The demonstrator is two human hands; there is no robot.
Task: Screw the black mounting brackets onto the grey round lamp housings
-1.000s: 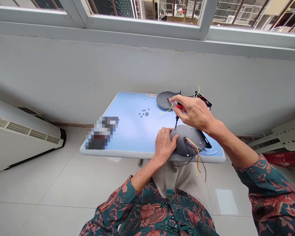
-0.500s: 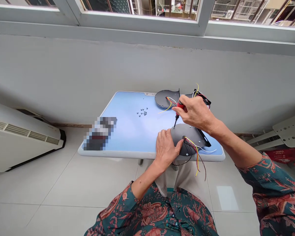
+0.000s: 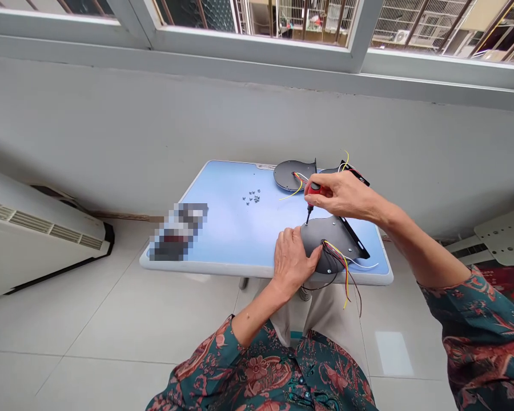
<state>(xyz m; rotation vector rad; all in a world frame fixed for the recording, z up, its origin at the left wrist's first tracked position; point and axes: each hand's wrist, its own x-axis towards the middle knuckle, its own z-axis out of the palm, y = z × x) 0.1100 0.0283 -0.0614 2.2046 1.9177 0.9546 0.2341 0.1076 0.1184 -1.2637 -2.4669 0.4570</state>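
My right hand point(image 3: 340, 194) grips a red-handled screwdriver point(image 3: 314, 194), its dark shaft pointing down. The tip meets a screw at the upper left rim of a dark grey rounded metal plate point(image 3: 319, 231) with a slotted bracket edge. Yellow, red, white, black and brown wires point(image 3: 337, 251) come out of a hole in this plate. My left hand point(image 3: 293, 257) is wrapped around the plate's left side, thumb on top near the wires, holding it at the table's front edge. Other silver screws show along the plate's rim.
Several small loose screws point(image 3: 253, 197) lie mid-table. A similar dark plate with wires point(image 3: 288, 174) sits at the back, with another partly behind my right hand. A pixelated patch point(image 3: 177, 231) covers something at the left of the blue table point(image 3: 223, 240). A wall point(image 3: 188, 114) stands behind.
My right hand has turned slightly, and the screwdriver stands a little differently with its tip still at the same screw. The left hand keeps its hold. The whole view has shifted slightly.
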